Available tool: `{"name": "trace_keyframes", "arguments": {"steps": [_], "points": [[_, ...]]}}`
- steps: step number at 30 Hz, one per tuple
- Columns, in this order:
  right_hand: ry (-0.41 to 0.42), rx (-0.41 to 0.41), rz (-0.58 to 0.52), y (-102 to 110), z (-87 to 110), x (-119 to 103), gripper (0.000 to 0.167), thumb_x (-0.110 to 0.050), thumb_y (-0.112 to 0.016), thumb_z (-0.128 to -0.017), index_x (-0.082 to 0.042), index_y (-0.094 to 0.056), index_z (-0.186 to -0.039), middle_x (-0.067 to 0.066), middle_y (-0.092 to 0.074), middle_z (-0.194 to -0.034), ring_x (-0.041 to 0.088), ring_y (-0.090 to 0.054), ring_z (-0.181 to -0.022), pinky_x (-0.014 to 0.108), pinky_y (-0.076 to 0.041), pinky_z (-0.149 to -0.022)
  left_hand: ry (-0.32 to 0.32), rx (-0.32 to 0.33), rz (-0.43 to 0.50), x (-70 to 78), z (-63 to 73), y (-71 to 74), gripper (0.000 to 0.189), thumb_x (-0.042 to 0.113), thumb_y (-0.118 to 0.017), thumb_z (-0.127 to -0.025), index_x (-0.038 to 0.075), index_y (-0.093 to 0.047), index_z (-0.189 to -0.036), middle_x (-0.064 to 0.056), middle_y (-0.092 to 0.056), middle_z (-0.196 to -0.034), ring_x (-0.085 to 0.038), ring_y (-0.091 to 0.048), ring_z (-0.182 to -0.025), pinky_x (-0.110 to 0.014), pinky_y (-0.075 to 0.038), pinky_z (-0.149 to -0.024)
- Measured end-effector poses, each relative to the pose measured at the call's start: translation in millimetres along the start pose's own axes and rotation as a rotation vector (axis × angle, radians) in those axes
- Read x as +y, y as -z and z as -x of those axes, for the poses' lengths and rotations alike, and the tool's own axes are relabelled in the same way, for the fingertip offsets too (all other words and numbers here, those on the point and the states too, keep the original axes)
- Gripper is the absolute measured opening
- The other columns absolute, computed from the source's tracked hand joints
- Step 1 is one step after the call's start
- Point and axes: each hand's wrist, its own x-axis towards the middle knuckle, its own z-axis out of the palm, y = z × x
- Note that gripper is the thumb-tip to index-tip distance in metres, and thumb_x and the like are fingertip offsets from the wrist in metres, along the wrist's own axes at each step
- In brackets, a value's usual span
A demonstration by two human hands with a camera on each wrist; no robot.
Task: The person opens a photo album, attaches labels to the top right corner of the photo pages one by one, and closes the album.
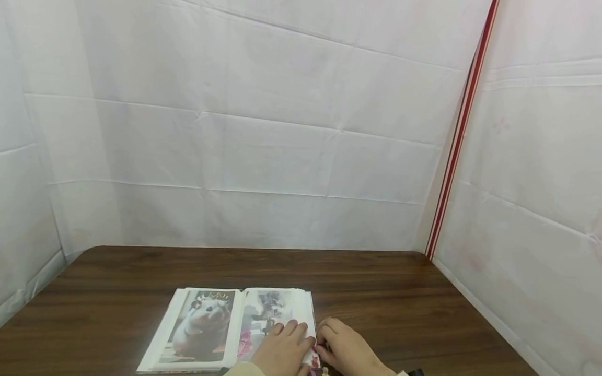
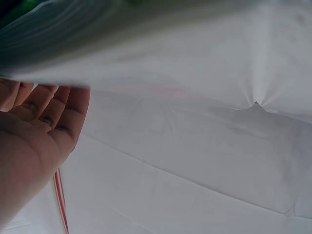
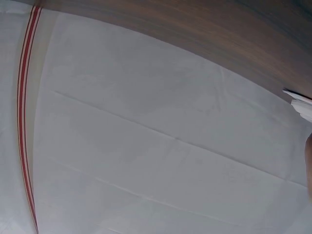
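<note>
An open photo album (image 1: pixel 238 329) lies on the table; its left page shows a white furry animal with a small crown, its right page a greyish animal picture with pink flowers. My left hand (image 1: pixel 285 347) rests on the right page with its fingers extended. In the left wrist view, the fingers of this left hand (image 2: pixel 41 129) lie against the page. At the album's right edge, my right hand (image 1: pixel 348 347) has its fingers curled and pinches the page edge; the fingertips are partly hidden. The right wrist view catches only a corner of the album (image 3: pixel 303 108).
The brown wooden table (image 1: pixel 400 303) has rounded far corners. White cloth (image 1: pixel 263 156) hangs behind it and at both sides, with a red striped band (image 1: pixel 453 151) at the back right. A small purple and yellow patch (image 1: pixel 323 371) shows at the bottom edge between the hands.
</note>
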Motion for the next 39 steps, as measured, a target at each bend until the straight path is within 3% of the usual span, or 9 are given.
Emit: {"name": "trace_keyframes", "arguments": {"steps": [4, 8, 14, 18, 22, 26, 30, 34, 39], "points": [[-0.095, -0.062, -0.080, 3, 0.7, -2, 0.014, -0.015, -0.074, -0.081, -0.015, -0.060, -0.083, -0.007, -0.059, -0.092, 0.003, -0.055, -0.083, 0.016, -0.049, -0.072, -0.001, 0.008, -0.007, 0.9, 0.6, -0.6, 0.039, 0.052, -0.059, -0.081, 0.028, -0.063, -0.111, 0.006, -0.058, -0.115, -0.013, -0.053, -0.104, -0.029, -0.046, -0.081], [-0.257, -0.147, -0.141, 11, -0.4, -6, 0.011, -0.020, -0.071, -0.085, -0.015, -0.061, -0.085, -0.008, -0.057, -0.093, 0.002, -0.052, -0.083, 0.019, -0.050, -0.070, -0.006, -0.001, -0.026, 2.2, 0.8, -1.1, 0.041, 0.054, -0.058, -0.083, 0.028, -0.063, -0.114, 0.006, -0.058, -0.116, -0.013, -0.053, -0.107, -0.029, -0.047, -0.084], [-0.432, -0.270, -0.142, 23, -4.3, -16, 0.017, -0.028, -0.070, -0.086, -0.012, -0.065, -0.084, -0.006, -0.054, -0.088, 0.004, -0.049, -0.078, 0.022, -0.050, -0.067, 0.010, -0.044, -0.091, 9.3, 1.0, -0.9, 0.055, 0.067, -0.045, -0.087, 0.026, -0.063, -0.119, 0.004, -0.060, -0.123, -0.014, -0.055, -0.113, -0.030, -0.048, -0.090], [-0.448, -0.340, -0.099, 28, -7.3, -24, 0.027, -0.030, -0.071, -0.084, -0.004, -0.067, -0.092, 0.002, -0.060, -0.094, 0.015, -0.060, -0.085, 0.036, -0.056, -0.078, 0.014, -0.058, -0.146, 13.2, 1.7, 0.8, 0.066, 0.072, -0.038, -0.087, 0.022, -0.062, -0.124, 0.003, -0.061, -0.127, -0.015, -0.055, -0.115, -0.030, -0.048, -0.092], [-0.443, -0.391, -0.061, 27, -7.6, -25, 0.039, -0.033, -0.070, -0.085, 0.001, -0.067, -0.104, 0.010, -0.065, -0.109, 0.027, -0.065, -0.098, 0.048, -0.054, -0.086, 0.014, -0.081, -0.104, 11.4, 2.5, 3.1, 0.066, 0.067, -0.046, -0.087, 0.018, -0.058, -0.129, 0.000, -0.059, -0.131, -0.016, -0.055, -0.119, -0.030, -0.049, -0.094], [-0.440, -0.394, -0.086, 22, -4.3, -23, 0.046, -0.037, -0.066, -0.088, 0.002, -0.064, -0.113, 0.013, -0.063, -0.119, 0.031, -0.064, -0.105, 0.042, -0.056, -0.085, -0.025, -0.100, -0.056, 8.3, 4.7, 4.4, 0.059, 0.059, -0.052, -0.087, 0.020, -0.056, -0.132, 0.002, -0.055, -0.138, -0.015, -0.052, -0.126, -0.031, -0.050, -0.096], [-0.442, -0.354, -0.086, 16, -2.8, -21, 0.047, -0.040, -0.064, -0.089, 0.000, -0.064, -0.114, 0.012, -0.062, -0.118, 0.030, -0.065, -0.105, 0.038, -0.056, -0.084, -0.073, -0.090, -0.077, 7.2, 6.9, 3.7, 0.053, 0.057, -0.050, -0.089, 0.023, -0.059, -0.129, 0.008, -0.056, -0.137, -0.009, -0.052, -0.126, -0.031, -0.048, -0.096], [-0.464, -0.332, -0.071, 14, -4.6, -21, 0.041, -0.038, -0.065, -0.088, -0.003, -0.066, -0.108, 0.008, -0.063, -0.116, 0.027, -0.065, -0.103, 0.037, -0.057, -0.082, -0.069, -0.070, -0.081, 7.2, 5.9, 3.5, 0.052, 0.057, -0.052, -0.088, 0.023, -0.061, -0.127, 0.010, -0.059, -0.133, -0.008, -0.054, -0.124, -0.031, -0.048, -0.095], [-0.514, -0.317, -0.162, 16, -5.4, -21, 0.035, -0.035, -0.067, -0.087, -0.006, -0.066, -0.106, 0.006, -0.062, -0.116, 0.027, -0.063, -0.105, 0.041, -0.055, -0.085, -0.039, -0.133, -0.002, 7.6, 1.7, 5.4, 0.054, 0.055, -0.054, -0.087, 0.022, -0.060, -0.129, 0.009, -0.058, -0.135, -0.010, -0.052, -0.127, -0.034, -0.047, -0.099]]}}
